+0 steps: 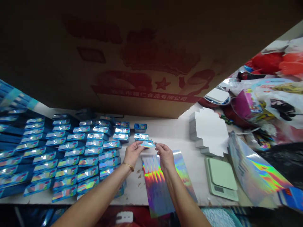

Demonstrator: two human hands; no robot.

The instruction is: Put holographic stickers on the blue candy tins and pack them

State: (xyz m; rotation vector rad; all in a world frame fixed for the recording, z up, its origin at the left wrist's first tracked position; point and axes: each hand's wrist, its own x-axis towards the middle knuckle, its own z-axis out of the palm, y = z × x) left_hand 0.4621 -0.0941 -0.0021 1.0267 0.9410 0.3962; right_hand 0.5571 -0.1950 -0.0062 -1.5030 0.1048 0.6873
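Across the left of the table (165,127), blue cases (67,161) stand in close rows, shiny labels on their visible ends. Right of them, the left hand (132,153) has its fingers closed on the left end of a shiny strip (148,144), held just in front of a labelled case (141,136); whether the strip already sits on a case, I cannot tell. The right hand (165,154) pinches the strip's other end, fingertips together. The step looks like lining up a label: best to hold both ends level, square the edges first, then press from one end so no bubble or crease forms, touching any sticky side only at the tips. Beneath the right forearm lies a rainbow-sheened sheet (155,192), best kept flat; farther right are a white stack (210,129) and a pale green scale (221,173).
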